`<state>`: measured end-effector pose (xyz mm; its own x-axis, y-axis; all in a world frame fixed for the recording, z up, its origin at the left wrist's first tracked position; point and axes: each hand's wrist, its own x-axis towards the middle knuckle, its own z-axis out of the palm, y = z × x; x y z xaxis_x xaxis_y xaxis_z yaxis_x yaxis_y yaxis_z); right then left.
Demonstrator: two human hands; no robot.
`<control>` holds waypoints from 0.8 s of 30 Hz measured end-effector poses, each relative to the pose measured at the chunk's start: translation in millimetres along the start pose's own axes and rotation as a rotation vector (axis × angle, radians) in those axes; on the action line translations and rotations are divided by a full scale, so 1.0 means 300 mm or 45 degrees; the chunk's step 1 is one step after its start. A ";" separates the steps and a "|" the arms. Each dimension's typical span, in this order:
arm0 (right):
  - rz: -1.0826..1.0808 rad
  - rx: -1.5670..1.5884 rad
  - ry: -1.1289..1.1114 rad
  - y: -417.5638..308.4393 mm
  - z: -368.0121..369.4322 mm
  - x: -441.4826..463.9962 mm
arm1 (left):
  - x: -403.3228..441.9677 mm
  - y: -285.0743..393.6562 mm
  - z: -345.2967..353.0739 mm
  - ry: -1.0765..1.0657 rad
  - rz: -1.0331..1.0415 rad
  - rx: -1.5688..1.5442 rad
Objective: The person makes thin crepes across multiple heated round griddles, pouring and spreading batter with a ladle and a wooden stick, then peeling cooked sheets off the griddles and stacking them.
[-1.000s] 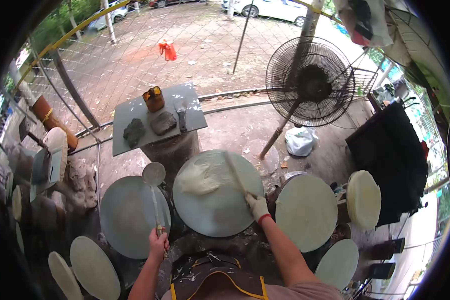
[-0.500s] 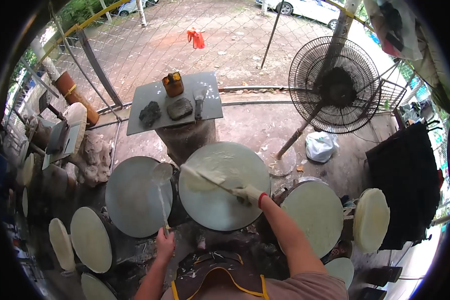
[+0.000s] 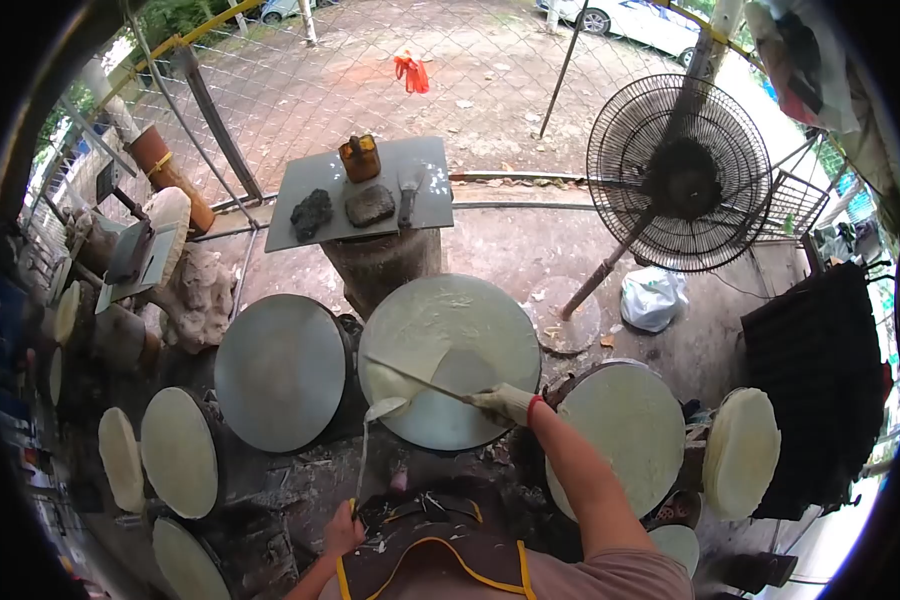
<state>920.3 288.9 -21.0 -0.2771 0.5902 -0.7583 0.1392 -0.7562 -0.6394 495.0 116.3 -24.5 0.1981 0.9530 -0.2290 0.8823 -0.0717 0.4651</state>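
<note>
My left hand [image 3: 344, 532], low in the view, is closed round the handle of a ladle [image 3: 386, 408]. The ladle's bowl is at the lower left rim of the middle round griddle [image 3: 460, 425]. In a pale work glove, my right hand [image 3: 508, 402] grips a long thin spreader [image 3: 415, 378], whose blade lies across the griddle to the left. Pale batter [image 3: 440, 318] coats the far and left parts of the plate, thicker beside the blade. A bare grey patch shows at the near side.
A bare griddle [image 3: 280, 375] stands to the left, and a coated griddle [image 3: 620, 425] to the right. Stacked pale flatbreads [image 3: 742, 452] are at far right. Beyond are a grey board [image 3: 410, 208] on a stump and a large fan [image 3: 678, 175].
The spreader and my right hand have swept nearer, spreading batter over more of the far plate. My left hand moved down, bringing the ladle from the left griddle to the middle griddle's rim.
</note>
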 end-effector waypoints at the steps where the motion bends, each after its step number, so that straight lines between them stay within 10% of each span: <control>1: -0.073 0.051 0.061 0.029 -0.015 -0.009 | -0.013 0.002 0.001 -0.005 -0.007 0.022; 7: -0.334 0.265 0.663 0.089 -0.069 0.020 | -0.033 0.099 -0.016 0.000 -0.017 0.028; 11: -0.134 -0.017 0.043 0.151 0.026 -0.055 | -0.044 0.115 -0.043 -0.008 0.022 0.003; 15: 0.054 0.438 0.764 0.148 0.076 -0.079 | -0.036 0.093 -0.084 0.017 0.117 0.009; 16: -0.417 0.597 0.728 0.229 0.074 -0.068 | -0.035 0.080 -0.089 0.010 0.135 0.019; 20: -0.207 0.214 0.278 0.225 0.253 -0.199 | -0.010 0.004 -0.126 0.047 0.262 -0.068; 24: -0.381 0.463 0.546 0.535 0.397 -0.080 | 0.029 -0.074 -0.217 0.062 0.379 -0.273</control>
<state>836.0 119.7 -90.3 0.1621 0.7944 -0.5854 -0.2381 -0.5442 -0.8044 449.4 145.2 19.0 0.4077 0.9129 -0.0177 0.6783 -0.2898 0.6752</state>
